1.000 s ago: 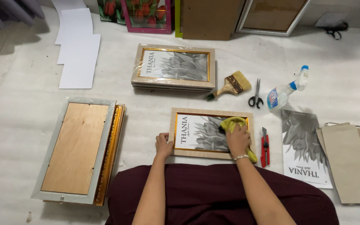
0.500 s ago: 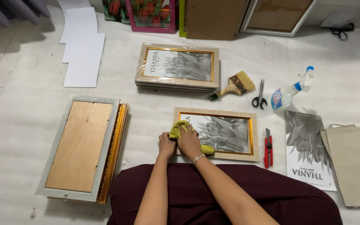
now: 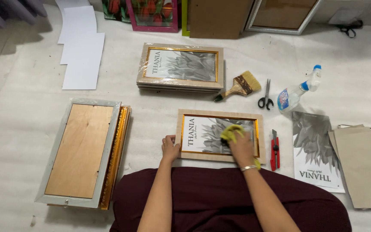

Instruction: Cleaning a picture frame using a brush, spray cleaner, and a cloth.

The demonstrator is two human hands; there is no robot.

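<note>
A beige picture frame [image 3: 202, 117] with a gold inner rim and a grey leaf print lies flat on the floor before me. My right hand [image 3: 241, 147] presses a yellow cloth [image 3: 231, 132] onto the glass, right of its middle. My left hand [image 3: 169, 148] rests on the frame's near left corner, fingers bent over its edge.
A wrapped stack of like frames [image 3: 181, 66] lies beyond. To the left lies a face-down frame stack [image 3: 82, 150]. On the right are a brush [image 3: 242, 84], scissors [image 3: 265, 97], spray bottle [image 3: 297, 92], red cutter [image 3: 275, 150], loose print [image 3: 314, 150] and brown boards [image 3: 361, 165]. White sheets [image 3: 82, 43] lie far left.
My right hand has swept the yellow cloth across the glass, from the right side to the left edge and back toward the middle right. The left hand stayed at the frame's corner.
</note>
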